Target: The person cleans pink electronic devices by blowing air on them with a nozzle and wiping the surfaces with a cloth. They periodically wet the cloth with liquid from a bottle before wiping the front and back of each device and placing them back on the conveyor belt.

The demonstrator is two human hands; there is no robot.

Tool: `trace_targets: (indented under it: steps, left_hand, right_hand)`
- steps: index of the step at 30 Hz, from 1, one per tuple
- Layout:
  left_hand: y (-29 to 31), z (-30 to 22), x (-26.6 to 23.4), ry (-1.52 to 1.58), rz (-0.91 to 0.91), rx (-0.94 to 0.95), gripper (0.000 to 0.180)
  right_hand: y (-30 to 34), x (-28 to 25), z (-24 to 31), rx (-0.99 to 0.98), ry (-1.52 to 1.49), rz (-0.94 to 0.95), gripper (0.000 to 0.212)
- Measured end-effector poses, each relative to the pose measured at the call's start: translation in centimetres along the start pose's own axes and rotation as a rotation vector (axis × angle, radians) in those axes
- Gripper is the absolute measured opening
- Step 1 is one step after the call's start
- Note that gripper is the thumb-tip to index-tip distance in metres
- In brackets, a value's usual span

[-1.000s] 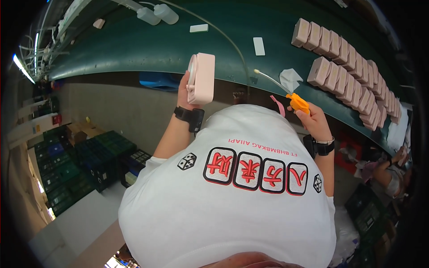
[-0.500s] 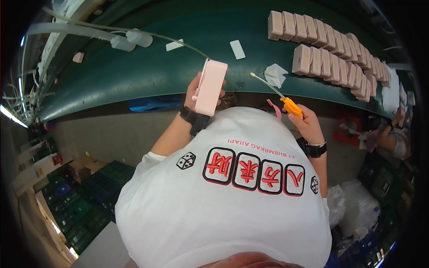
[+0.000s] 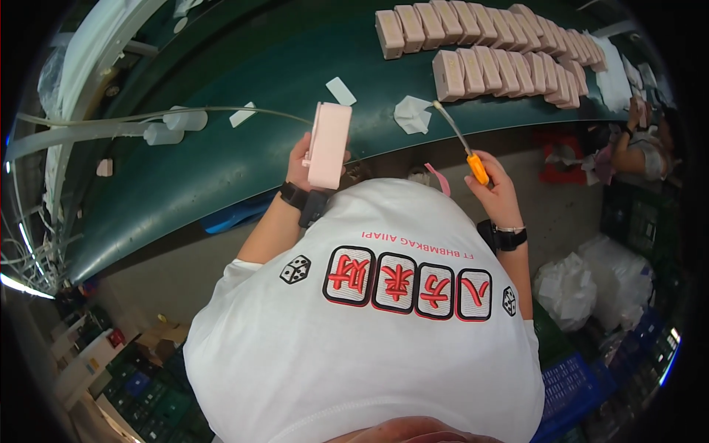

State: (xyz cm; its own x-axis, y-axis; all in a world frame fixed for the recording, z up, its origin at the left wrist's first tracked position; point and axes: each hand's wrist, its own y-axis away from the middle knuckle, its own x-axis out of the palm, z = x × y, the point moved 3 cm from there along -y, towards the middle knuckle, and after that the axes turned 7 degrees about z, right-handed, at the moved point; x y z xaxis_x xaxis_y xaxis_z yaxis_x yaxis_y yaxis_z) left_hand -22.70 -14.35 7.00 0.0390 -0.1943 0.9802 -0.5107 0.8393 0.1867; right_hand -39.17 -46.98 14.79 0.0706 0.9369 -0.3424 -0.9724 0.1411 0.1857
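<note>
My left hand (image 3: 299,164) is closed around a pale pink box-shaped case (image 3: 330,144), held upright near the table's front edge. A thin hose (image 3: 244,110) runs from the left and passes behind the case. In my right hand (image 3: 499,190) is a tool with an orange handle (image 3: 477,169), a metal shaft and a pale tip, like a screwdriver with a covered end. The tip points up and left, beside a crumpled white cloth or tissue (image 3: 412,115) on the green table (image 3: 281,77).
Two rows of pink cases (image 3: 473,72) stand at the back right. Two small white bottles (image 3: 185,119) and two white rectangular pieces (image 3: 341,91) lie on the table. Another person (image 3: 644,140) sits at far right. Plastic bags (image 3: 567,288) are on the floor behind me.
The whole view has turned, so the table and rows of cases appear shifted left. My right hand has tilted the orange-handled tool more upright. Both hands keep their hold.
</note>
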Motion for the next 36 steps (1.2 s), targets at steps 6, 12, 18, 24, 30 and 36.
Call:
trace_targets:
  steps: [6,12,18,24,30,36]
  left_hand:
    - [0.0,0.0,2.7,0.12,0.08,-0.081,0.068]
    - [0.8,-1.2,3.9,0.083,0.097,-0.101,0.071]
    - [2.6,-2.8,4.7,0.048,0.113,-0.082,0.076]
    - [4.9,-5.0,3.5,0.041,0.11,-0.095,0.078]
    - [6.3,-5.8,3.1,-0.017,0.139,-0.121,0.072]
    - [7.7,-5.5,3.0,0.054,0.1,-0.131,0.057]
  right_hand:
    - [-1.5,0.2,-16.3,0.098,0.356,-0.417,0.027]
    - [-6.9,4.3,-23.6,0.367,-0.652,-0.481,0.02]
    - [-8.5,7.9,-26.2,0.558,-1.094,-0.6,0.025]
    - [-12.7,11.0,-14.0,0.259,-0.122,-0.094,0.025]
    - [-17.4,12.9,-14.3,-0.133,0.634,-0.227,0.022]
    - [-18.0,14.7,-4.2,-0.177,0.104,-0.046,0.016]
